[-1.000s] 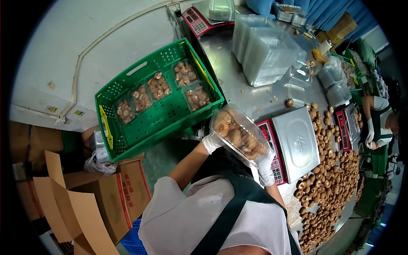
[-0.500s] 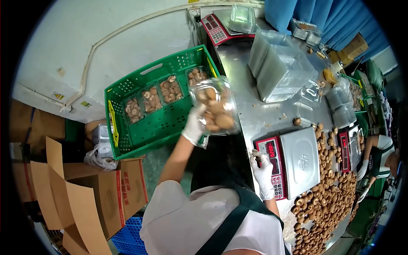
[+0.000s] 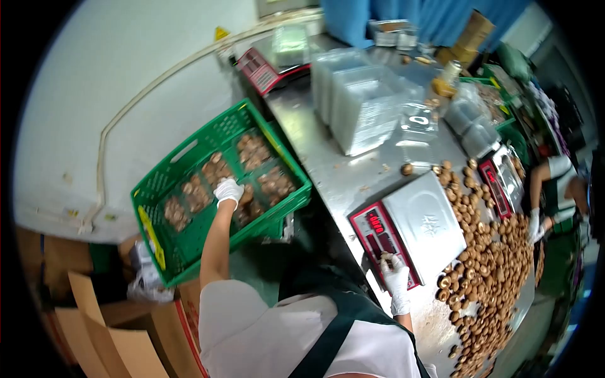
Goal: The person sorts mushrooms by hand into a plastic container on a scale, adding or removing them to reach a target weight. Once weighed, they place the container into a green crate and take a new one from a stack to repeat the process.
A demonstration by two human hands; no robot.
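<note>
My white-gloved left hand (image 3: 228, 191) reaches down into the green crate (image 3: 183, 150), its fingers closed at the edge of a clear tray of mushrooms (image 3: 250, 208). Several similar mushroom trays lie around it, among them one tray (image 3: 276, 184) by the crate's right side. My gloved right hand (image 3: 396, 278) is over the keypad side of the red and silver weighing scale (image 3: 423, 220). Its fingers are pinched on a small brown piece that looks like a mushroom (image 3: 386, 258). The scale's platform is bare, and its red digits are lit but blurred.
Loose mushrooms (image 3: 488, 277) cover the right of the metal table (image 3: 302, 135). Stacks of clear empty trays (image 3: 362, 104) stand farther back, near a second scale (image 3: 261, 70). A co-worker (image 3: 554, 189) works at another scale (image 3: 496, 186). Cardboard boxes (image 3: 120, 334) stand at lower left.
My left hand has carried the mushroom tray from above the crate's edge down into the crate. My right hand stays by the scale. The view has turned, shifting the table left.
</note>
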